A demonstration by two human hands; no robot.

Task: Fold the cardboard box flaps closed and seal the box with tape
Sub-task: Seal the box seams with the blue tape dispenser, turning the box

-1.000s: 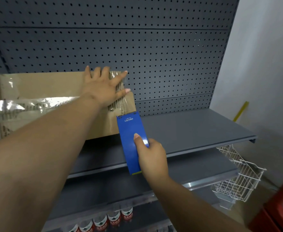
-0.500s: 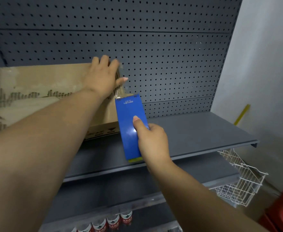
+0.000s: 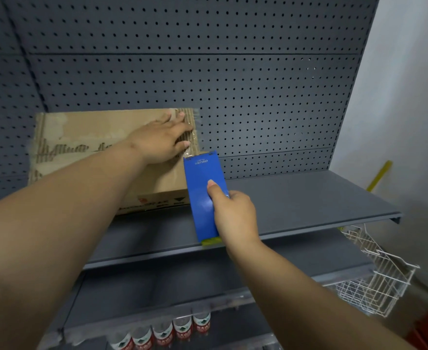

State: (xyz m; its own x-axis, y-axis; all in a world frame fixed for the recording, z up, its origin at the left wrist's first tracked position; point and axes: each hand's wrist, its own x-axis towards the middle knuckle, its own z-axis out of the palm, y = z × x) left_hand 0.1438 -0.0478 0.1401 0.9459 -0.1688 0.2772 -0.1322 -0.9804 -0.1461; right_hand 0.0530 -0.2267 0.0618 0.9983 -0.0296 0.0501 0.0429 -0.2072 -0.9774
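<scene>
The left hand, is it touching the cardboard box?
Touching. The head view shows the left hand lying flat, fingers straight, against the cardboard box near its taped right edge.

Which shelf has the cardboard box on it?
The top shelf holds the cardboard box. The middle shelf shows nothing on it, and the bottom one has bottles.

Cardboard box (image 3: pixel 101 137) — matt brown paperboard, its right end covered by glossy clear tape (image 3: pixel 190 127). Tape dispenser (image 3: pixel 202 195): smooth blue plastic with a soft sheen. Shelf (image 3: pixel 309 195) and pegboard (image 3: pixel 233 84) — matt grey painted metal. Wire basket (image 3: pixel 374 281): white coated wire.
</scene>
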